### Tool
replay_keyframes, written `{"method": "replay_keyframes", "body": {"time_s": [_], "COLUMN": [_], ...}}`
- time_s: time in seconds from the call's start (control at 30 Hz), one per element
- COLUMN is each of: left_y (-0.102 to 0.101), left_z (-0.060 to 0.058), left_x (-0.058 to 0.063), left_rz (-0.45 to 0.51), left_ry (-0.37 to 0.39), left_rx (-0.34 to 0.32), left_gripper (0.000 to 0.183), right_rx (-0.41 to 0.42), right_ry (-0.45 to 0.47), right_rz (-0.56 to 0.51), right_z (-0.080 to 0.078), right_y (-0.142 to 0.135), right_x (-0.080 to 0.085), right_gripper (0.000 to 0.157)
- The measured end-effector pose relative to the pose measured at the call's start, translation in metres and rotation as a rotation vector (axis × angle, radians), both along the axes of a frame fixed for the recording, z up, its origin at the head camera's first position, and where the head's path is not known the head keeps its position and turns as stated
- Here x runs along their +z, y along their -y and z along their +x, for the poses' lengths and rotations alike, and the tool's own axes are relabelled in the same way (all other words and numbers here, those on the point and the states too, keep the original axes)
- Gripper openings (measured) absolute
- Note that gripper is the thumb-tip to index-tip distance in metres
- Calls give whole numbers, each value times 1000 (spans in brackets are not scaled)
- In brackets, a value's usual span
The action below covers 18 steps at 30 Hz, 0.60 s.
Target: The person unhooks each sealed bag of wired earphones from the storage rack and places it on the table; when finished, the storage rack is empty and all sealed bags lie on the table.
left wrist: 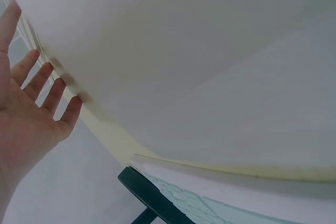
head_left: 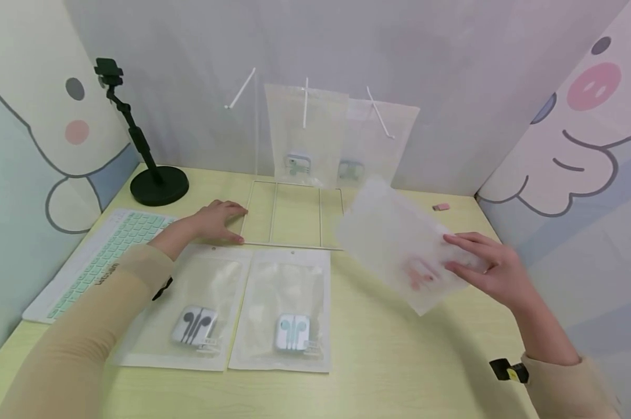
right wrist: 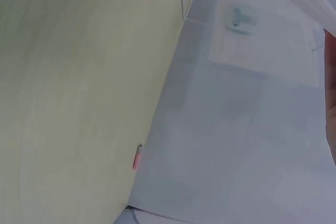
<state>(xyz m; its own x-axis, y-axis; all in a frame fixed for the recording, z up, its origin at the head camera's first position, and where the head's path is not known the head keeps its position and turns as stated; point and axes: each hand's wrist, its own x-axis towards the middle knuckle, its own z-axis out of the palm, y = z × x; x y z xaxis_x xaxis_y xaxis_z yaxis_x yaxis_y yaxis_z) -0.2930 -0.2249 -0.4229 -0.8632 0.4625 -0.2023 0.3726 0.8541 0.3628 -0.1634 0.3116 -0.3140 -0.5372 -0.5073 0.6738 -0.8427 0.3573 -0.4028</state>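
My right hand (head_left: 495,267) pinches a translucent pouch (head_left: 373,233) between thumb and fingers, tilted above the table's right half. A blurred pink item shows through it. Beside the left edge of a white wire display rack (head_left: 299,246), my left hand (head_left: 216,222) rests with fingers spread, fingertips at the base wire. Two pouches hang near the rack's hooks, one (head_left: 307,125) in the middle and one (head_left: 378,145) at right; the left hook (head_left: 242,87) bears nothing. Flat in front lie two more pouches, one with black-budded earphones (head_left: 195,326), the other with mint earphones (head_left: 292,333).
A white and mint keyboard (head_left: 111,256) lies at left, partly under my left forearm. Behind it stands a black phone stand (head_left: 159,185). Near the back right edge lies a small pink USB stick (head_left: 441,206). Walls close in the table at back and sides.
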Motion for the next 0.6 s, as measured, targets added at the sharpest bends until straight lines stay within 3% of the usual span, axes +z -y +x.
{"method": "replay_keyframes", "body": {"time_s": [0.13,0.27,0.4,0.6], "left_y": [1,1,0,-1], "left_z": [0,0,1,1], "left_x": [0,1,2,2], "left_rz": [3,-1,0,2], "left_ry": [-1,-1,4,11], "left_rx": [4,2,4,7], "left_gripper": [86,87,86,86], "right_rx": [-89,-182,-247,-339], "right_ry": [70,149,237,307], "right_rz": [50,85,130,179], "right_z": [12,14,16,21], "right_y": [-2,-11,-21,-22], "right_x": [-5,-23,-40,-47], "right_gripper": [46,59,55,52]}}
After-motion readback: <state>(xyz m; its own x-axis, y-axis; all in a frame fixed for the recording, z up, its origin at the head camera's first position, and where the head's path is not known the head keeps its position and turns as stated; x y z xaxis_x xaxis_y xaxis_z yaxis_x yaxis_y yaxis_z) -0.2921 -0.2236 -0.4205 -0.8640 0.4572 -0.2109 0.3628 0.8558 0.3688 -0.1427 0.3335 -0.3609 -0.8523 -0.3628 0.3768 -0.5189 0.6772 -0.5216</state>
